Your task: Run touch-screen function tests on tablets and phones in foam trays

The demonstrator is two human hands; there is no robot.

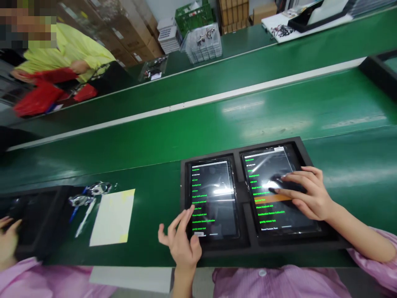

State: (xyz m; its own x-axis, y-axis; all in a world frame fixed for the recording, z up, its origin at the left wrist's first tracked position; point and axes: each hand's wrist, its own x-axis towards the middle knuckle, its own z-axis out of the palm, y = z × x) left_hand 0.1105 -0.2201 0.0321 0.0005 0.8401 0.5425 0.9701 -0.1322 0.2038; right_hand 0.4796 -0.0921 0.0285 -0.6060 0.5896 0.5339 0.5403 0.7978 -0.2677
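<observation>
Two tablets lie side by side in a black foam tray (240,169), one in each compartment. Both screens show a list of green lines on black. At the lower left of the left tablet (217,186), my left hand (182,240) has its fingers apart, with a fingertip at the screen's edge. Over the right tablet (269,169), my right hand (310,194) reaches in from the right, fingers stretched out and holding nothing. An orange bar marks one line of that screen beside my right fingertips. The fingers cover part of the glass.
Left of the tray lie a pale paper sheet (113,217), pens (85,217) and clear-wrapped items (99,188). A neighbour's hand (8,240) is over another black tray (46,215). A white rail (176,106) crosses the green bench. Opposite, a person in yellow (71,45) handles red bags (40,97).
</observation>
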